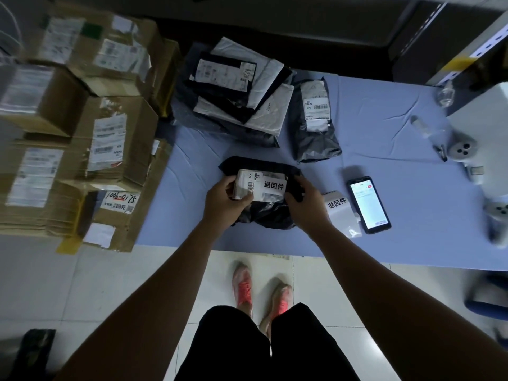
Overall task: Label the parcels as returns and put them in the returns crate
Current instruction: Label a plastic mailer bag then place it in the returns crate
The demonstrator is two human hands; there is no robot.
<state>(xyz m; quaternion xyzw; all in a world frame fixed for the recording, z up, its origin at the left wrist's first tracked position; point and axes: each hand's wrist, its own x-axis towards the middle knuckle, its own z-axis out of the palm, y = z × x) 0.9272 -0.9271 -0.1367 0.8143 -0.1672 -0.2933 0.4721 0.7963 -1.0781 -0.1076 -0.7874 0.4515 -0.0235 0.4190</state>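
**Both hands on a stickered black parcel at the table's near edge**

The left hand (222, 202) grips the left end of the black parcel (265, 217), thumb pressed on its white shipping label (245, 183) and the other fingers curled under the bag. The right hand (303, 206) clamps the right end, fingers curled over the crumpled plastic. A white sticker (275, 185) with three bold black characters lies on the parcel's top face, touching the shipping label's right side.

The parcel sits on a table covered in a wrinkled pale blue cloth (384, 127), close to the near edge. Just right of the parcel lies a strip of stickers (339, 209) with the same characters, and beyond that a phone (369, 204), face up with its screen lit. Behind the parcel to the right lies a grey parcel (316, 127), label up. Behind the parcel to the left is a loose pile of black and white mailers (239, 86). Well to the left of the parcel, labelled cardboard boxes (82, 127) are stacked. Far right of it lie blurred white objects I cannot identify.

Below the parcel, the floor is pale tile (324, 273), where the person stands in pink shoes (243, 290). The room is dim.
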